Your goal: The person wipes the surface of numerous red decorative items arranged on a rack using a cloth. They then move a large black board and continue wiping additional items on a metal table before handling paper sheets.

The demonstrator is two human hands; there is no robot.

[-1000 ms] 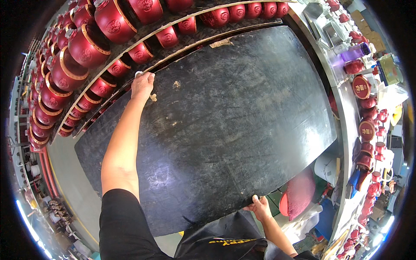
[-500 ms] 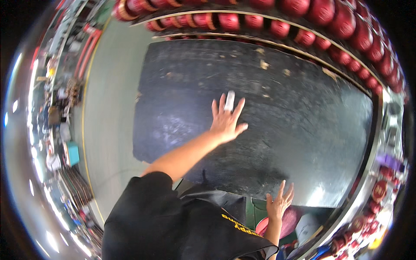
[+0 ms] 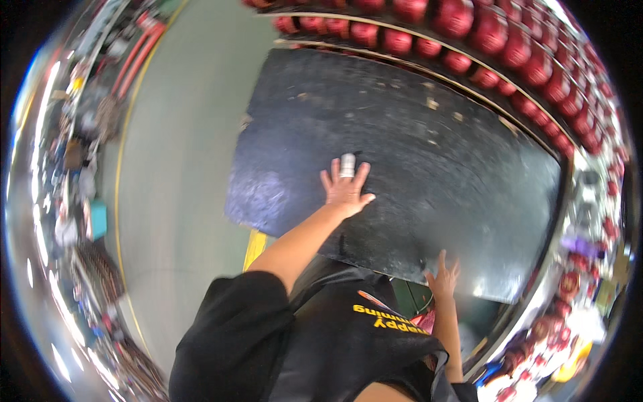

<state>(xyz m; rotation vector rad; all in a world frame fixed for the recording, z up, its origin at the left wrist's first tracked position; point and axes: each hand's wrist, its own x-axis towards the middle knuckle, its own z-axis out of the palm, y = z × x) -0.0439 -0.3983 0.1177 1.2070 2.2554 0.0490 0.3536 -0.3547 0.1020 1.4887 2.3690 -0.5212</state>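
A large black tabletop (image 3: pixel 402 194) with scuffs and pale chipped marks spreads out in front of me. My left hand (image 3: pixel 345 195) is over its middle, palm down with fingers spread, and holds nothing. A white wrap (image 3: pixel 347 165) covers one finger of that hand. Whether its palm presses on the surface, I cannot tell. At the near right edge of the tabletop is my right hand (image 3: pixel 442 280), fingers apart with nothing in them. It looks slightly blurred, and its contact with the edge is unclear.
Shelves of round dark-red glossy pieces (image 3: pixel 398 40) run along the far side and curve to the right. A green floor (image 3: pixel 181 154) with a yellow line (image 3: pixel 119 201) lies to the left, beside cluttered racks and a teal box (image 3: pixel 96 220). A yellow strip (image 3: pixel 255 249) shows near my left arm.
The view has shifted, so the tabletop sits differently in the picture. My left hand stays spread over the tabletop. My right hand has come up against or over the near edge, fingers still apart.
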